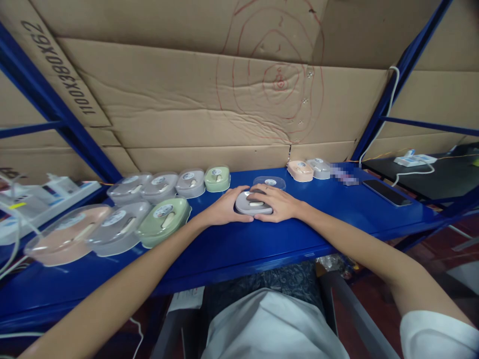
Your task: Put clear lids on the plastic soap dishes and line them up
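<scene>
Grey, rounded plastic box (244,203) on the glossy blue tabletop (239,247), cupped between your left hand (225,207) and right hand (281,203).
Both hands curl around its sides, probably to steady it; a clear, rounded plastic cover (270,181) lies just behind, presumably for easy reach. Brown cardboard panels (164,94) back the tabletop.
</scene>
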Available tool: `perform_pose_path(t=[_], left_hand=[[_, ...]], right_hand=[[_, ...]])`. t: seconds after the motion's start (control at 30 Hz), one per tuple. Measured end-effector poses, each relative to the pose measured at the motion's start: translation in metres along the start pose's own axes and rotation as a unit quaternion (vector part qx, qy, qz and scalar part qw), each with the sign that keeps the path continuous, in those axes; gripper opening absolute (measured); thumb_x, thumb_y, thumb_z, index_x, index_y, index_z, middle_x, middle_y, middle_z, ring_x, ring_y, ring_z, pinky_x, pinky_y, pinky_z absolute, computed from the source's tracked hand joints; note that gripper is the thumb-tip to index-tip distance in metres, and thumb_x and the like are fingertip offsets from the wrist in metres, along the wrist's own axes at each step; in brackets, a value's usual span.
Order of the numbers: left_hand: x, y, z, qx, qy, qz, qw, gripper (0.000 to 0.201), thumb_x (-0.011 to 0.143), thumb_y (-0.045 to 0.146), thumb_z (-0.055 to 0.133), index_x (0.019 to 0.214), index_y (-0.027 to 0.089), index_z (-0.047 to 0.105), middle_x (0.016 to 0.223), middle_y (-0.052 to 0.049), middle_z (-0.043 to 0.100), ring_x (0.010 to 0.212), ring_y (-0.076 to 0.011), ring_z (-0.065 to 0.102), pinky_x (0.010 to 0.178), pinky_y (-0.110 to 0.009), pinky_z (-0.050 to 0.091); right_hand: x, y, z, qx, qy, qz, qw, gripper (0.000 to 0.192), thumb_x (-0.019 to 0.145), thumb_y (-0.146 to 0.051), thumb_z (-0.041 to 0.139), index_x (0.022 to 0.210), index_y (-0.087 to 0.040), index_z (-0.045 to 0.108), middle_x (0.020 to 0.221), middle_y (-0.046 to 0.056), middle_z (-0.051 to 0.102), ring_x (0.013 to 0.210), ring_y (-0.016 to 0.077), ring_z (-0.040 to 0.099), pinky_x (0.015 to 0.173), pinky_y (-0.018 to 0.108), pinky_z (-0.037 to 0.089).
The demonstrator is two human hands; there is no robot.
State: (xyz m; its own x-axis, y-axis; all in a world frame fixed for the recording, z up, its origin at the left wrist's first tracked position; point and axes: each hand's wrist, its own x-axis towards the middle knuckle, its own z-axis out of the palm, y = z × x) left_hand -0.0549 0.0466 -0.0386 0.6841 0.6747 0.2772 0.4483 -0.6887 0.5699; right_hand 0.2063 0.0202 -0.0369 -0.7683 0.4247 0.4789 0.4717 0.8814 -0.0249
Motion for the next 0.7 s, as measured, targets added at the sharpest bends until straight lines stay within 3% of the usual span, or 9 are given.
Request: perform_pose_path(t=[0.13,0.27,0.33,0.43,0.57,0.7], left_hand=[[0.000,0.002,-0.001,0.006,-0.002,0.004,1.000,0.101,0.073,0.057,0.089,0.156,0.023,0.044,0.159,-0.017,0.053,0.144,-0.0407,0.053,0.121,-0.058,0.040],[0.000,0.006,-0.003,0.010,-0.002,0.002,1.000,0.101,0.073,0.057,0.088,0.156,0.021,0.044,0.158,-0.017,0.054,0.142,-0.0408,0.055,0.119,-0.056,0.042],[0.000,0.008,-0.003,0.014,0.002,0.003,1.000,0.101,0.073,0.059,0.088,0.156,0.021,0.045,0.157,-0.017,0.056,0.141,-0.0409,0.056,0.118,-0.055,0.043],[-0.001,0.009,-0.003,0.030,0.007,0.002,1.000,0.103,0.072,0.061,0.089,0.157,0.022,0.045,0.160,-0.018,0.053,0.144,-0.0423,0.054,0.120,-0.057,0.041],[-0.001,0.009,-0.003,0.042,0.006,-0.012,0.999,0.105,0.070,0.063,0.089,0.157,0.023,0.047,0.160,-0.018,0.053,0.147,-0.0441,0.050,0.123,-0.060,0.037],[-0.001,0.008,-0.002,0.056,0.001,-0.015,0.998,0.097,0.070,0.065,0.088,0.150,0.022,0.053,0.151,-0.017,0.059,0.141,-0.0429,0.055,0.120,-0.059,0.040]], right_hand=[[0.000,-0.001,-0.001,-0.003,-0.010,0.000,1.000,0.057,0.096,-0.051,0.067,0.143,-0.021,0.059,0.146,0.019,0.058,0.134,0.0365,0.058,0.111,0.054,0.052],[0.001,0.000,-0.004,0.028,-0.008,0.004,1.000,0.070,0.095,-0.056,0.069,0.152,-0.020,0.052,0.150,0.020,0.058,0.137,0.0378,0.058,0.113,0.056,0.050],[0.001,0.003,-0.007,0.061,0.014,0.021,0.998,0.074,0.098,-0.058,0.065,0.160,-0.023,0.044,0.154,0.018,0.058,0.139,0.0362,0.057,0.116,0.056,0.048],[-0.003,0.014,-0.013,0.085,0.073,0.087,0.990,0.065,0.107,-0.057,0.050,0.164,-0.030,0.037,0.159,0.012,0.056,0.144,0.0329,0.055,0.119,0.058,0.045],[-0.012,0.039,-0.013,0.047,0.103,0.157,0.981,0.056,0.111,-0.055,0.040,0.162,-0.030,0.044,0.158,0.012,0.057,0.147,0.0327,0.053,0.122,0.063,0.042],[-0.019,0.062,-0.003,-0.024,0.045,0.195,0.979,0.057,0.110,-0.054,0.043,0.157,-0.023,0.054,0.163,0.018,0.052,0.152,0.0386,0.048,0.123,0.066,0.039]])
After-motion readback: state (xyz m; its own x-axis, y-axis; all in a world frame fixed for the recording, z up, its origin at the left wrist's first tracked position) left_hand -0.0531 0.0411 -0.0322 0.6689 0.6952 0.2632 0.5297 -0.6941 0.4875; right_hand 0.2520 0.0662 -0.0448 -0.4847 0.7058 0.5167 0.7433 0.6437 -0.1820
